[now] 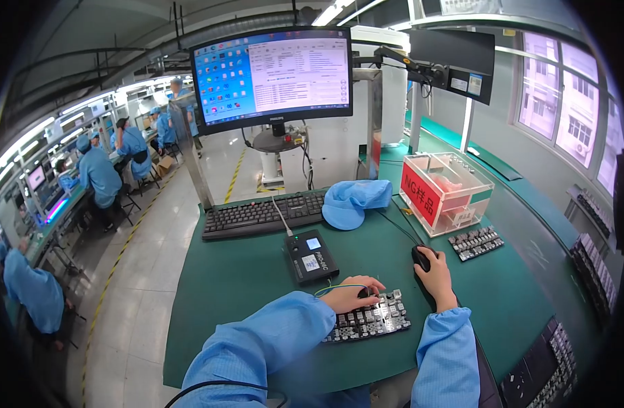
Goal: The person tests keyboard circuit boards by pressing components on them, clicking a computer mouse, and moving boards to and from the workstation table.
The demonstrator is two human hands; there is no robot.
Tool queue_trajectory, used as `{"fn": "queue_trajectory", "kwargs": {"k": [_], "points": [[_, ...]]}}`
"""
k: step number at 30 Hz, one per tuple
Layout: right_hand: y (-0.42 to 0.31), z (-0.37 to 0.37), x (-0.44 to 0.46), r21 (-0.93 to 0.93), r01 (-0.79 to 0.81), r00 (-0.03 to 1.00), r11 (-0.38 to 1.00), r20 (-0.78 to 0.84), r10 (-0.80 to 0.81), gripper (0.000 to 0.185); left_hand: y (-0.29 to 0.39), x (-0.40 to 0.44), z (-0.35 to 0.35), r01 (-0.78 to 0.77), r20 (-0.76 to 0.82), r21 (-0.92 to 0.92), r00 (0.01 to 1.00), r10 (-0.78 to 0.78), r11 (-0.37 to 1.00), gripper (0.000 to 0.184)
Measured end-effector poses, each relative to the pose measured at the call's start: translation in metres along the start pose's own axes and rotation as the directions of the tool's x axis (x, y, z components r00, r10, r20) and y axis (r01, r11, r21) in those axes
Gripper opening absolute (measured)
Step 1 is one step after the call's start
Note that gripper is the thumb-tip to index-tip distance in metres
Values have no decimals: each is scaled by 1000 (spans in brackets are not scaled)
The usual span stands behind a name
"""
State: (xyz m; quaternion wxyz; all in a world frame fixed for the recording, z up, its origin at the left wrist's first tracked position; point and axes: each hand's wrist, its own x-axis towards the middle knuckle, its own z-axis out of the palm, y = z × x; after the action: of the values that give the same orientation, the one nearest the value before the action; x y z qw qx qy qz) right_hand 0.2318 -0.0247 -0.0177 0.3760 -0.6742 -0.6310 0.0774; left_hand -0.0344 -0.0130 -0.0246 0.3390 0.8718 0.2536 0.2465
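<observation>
My left hand [353, 294] lies over the upper left part of a small keyboard assembly [373, 319] with exposed switches. Its fingers bend around something small and dark that is mostly hidden, and a thin yellow-green wire runs beside the wrist. A black computer mouse [421, 258] sits under my right hand [436, 275], whose fingers wrap over it on the green mat [257, 292]. Up and left of my left hand is a black box [309, 257] with a small lit screen and a cable at each end. Blue sleeves cover both forearms.
Behind the hands are a black keyboard [264, 215], a blue cap [353, 202] and a lit monitor [271, 78]. A clear box with a red label [421, 190] stands right, beside another switch assembly [476, 243]. More assemblies line the right edge. Several people in blue work at left.
</observation>
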Motion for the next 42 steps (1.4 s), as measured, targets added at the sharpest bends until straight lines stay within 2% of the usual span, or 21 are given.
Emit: {"fn": "queue_trajectory", "kwargs": {"k": [5,30,42], "points": [[0,0,0,10,-11,1000,1000,10,11,49,-1,0,0,20,11,-57,1000,-19,998,37],[2,2,2,1,6,1000,1000,-1,-6,49,-6,0,3,15,-3,28,1000,-15,999,34],[5,3,3,2,27,1000,1000,-1,-27,48,2,-1,-1,34,13,-22,999,-34,999,33]]}}
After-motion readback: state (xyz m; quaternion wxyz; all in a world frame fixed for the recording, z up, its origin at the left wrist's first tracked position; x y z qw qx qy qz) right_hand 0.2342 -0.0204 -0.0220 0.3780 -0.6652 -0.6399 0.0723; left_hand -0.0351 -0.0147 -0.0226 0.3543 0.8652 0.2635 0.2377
